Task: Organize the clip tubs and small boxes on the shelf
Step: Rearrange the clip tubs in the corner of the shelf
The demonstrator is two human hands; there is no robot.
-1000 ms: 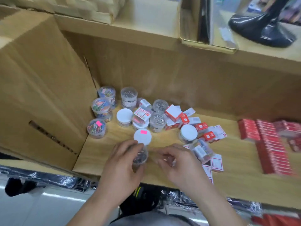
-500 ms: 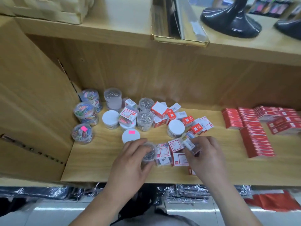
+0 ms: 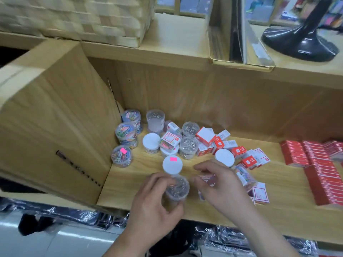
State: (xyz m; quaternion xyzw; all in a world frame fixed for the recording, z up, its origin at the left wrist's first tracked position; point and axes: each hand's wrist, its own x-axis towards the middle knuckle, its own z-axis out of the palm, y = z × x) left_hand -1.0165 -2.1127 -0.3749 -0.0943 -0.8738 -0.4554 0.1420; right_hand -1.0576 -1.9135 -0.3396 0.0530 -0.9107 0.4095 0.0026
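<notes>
My left hand (image 3: 157, 206) grips a clear tub of silver clips (image 3: 177, 188) just above the front of the wooden shelf (image 3: 130, 179). Beside it, my right hand (image 3: 220, 186) pinches a small box (image 3: 207, 178), mostly hidden under its fingers. A white-lidded tub with a pink sticker (image 3: 172, 164) stands right behind the held tub. Several more tubs cluster at the back left, among them colourful clip tubs (image 3: 127, 133). Small red and white boxes (image 3: 206, 137) lie scattered at mid shelf.
A cardboard flap (image 3: 55, 127) walls off the shelf's left end. Rows of red boxes (image 3: 323, 173) fill the right side. Above, the upper shelf carries a woven basket (image 3: 83, 17), a cardboard tray (image 3: 239, 43) and a black stand base (image 3: 300, 41).
My right hand has drawn back left from the scattered boxes toward my left hand, now holding a small box. My left hand keeps its grip on the silver clip tub.
</notes>
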